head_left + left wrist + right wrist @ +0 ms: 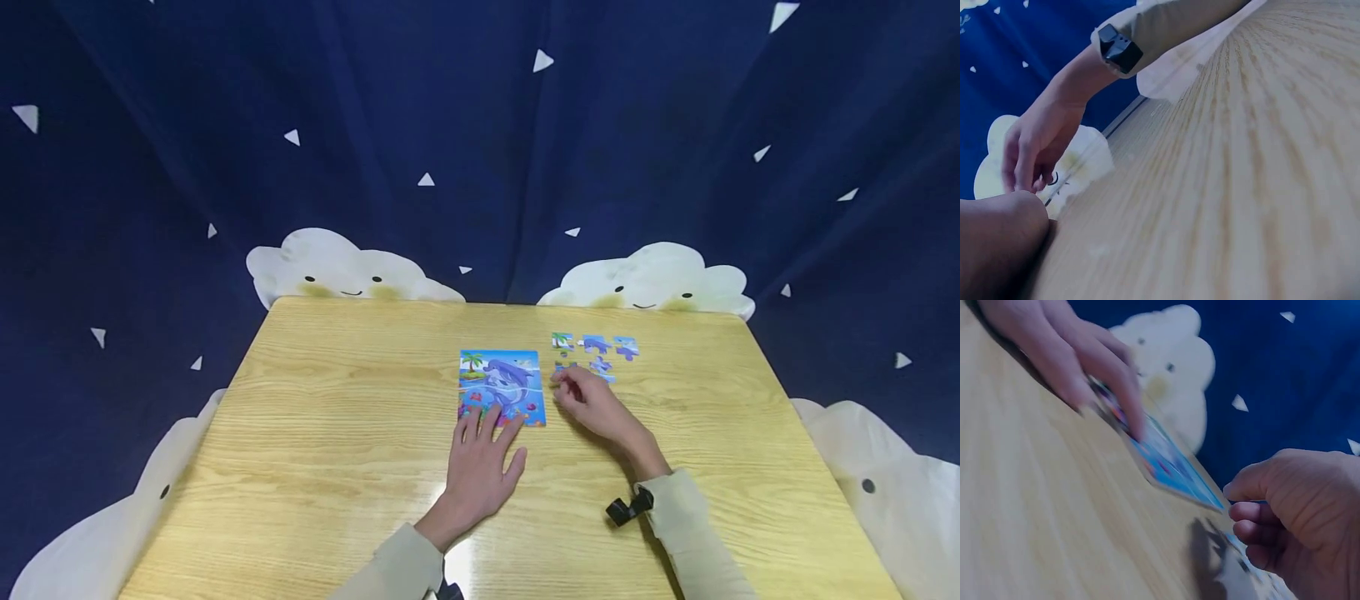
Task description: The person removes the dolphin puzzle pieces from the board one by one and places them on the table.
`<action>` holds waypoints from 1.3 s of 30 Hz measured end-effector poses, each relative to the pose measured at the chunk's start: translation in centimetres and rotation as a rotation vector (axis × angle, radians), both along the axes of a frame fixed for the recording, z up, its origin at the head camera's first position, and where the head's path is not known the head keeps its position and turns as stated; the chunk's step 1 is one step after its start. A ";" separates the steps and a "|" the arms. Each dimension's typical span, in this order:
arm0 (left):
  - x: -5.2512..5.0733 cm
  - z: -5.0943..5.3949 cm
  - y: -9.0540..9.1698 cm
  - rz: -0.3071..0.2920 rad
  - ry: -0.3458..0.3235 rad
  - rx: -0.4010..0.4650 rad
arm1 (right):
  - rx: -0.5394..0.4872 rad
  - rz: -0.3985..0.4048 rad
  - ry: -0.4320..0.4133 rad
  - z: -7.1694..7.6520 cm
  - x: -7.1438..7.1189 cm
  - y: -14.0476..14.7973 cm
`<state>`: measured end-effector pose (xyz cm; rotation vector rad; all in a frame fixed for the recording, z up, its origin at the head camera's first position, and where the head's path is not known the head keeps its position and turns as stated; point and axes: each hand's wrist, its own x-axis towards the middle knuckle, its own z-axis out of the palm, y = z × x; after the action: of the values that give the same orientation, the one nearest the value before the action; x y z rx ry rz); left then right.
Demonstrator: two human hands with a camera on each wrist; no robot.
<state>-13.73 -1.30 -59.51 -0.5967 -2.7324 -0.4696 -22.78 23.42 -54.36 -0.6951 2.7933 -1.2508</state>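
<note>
A dolphin picture board (504,379) with a palm tree and sea creatures lies flat on the table. My left hand (480,467) rests at its lower edge, with fingers spread and fingertips on the picture. To the right of the board, my right hand (596,406) hovers above the table with thumb and forefinger together. In the right wrist view, a thin pale-blue edge of a puzzle piece (1256,501) shows between them; most of it is hidden. Beyond this hand lie several loose puzzle pieces (597,344), and the hand partly covers the nearer ones.
Under everything is a wood-grain table (337,433). A dark blue curtain (480,125) with white triangles and cloud shapes hangs behind the far table edge. Small black cameras (628,507) are strapped at the wrists.
</note>
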 end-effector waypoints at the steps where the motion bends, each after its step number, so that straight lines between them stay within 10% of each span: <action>1: 0.0 0.0 0.0 -0.003 0.002 0.003 | 0.005 0.015 -0.010 0.0 0.0 -0.6; 13: 0.0 0.2 0.1 0.011 -0.034 -0.033 | 0.146 -0.005 0.039 -1.6 -0.7 -4.4; 39: 0.2 0.6 0.1 0.012 -0.097 -0.063 | 0.076 -0.027 -0.068 -2.2 -0.9 -3.7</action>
<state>-13.56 -1.16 -58.94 -0.5873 -2.8505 -0.4218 -23.63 19.72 -56.58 -0.6012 2.7878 -1.1433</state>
